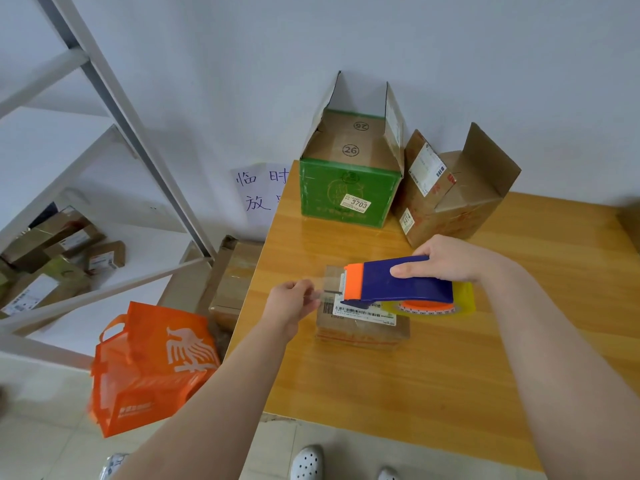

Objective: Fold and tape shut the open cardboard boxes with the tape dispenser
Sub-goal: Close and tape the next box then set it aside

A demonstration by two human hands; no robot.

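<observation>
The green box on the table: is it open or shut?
Open: two top flaps of the green box stand upright, not folded over.

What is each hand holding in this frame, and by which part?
The right hand grips the tape dispenser by its blue handle. The left hand pinches the free end of the clear tape drawn from it, over the small box.

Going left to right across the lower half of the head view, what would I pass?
Orange bag → left hand, pinching the tape → dispenser. The right hand and small box overlap the dispenser, so I leave them out.
</observation>
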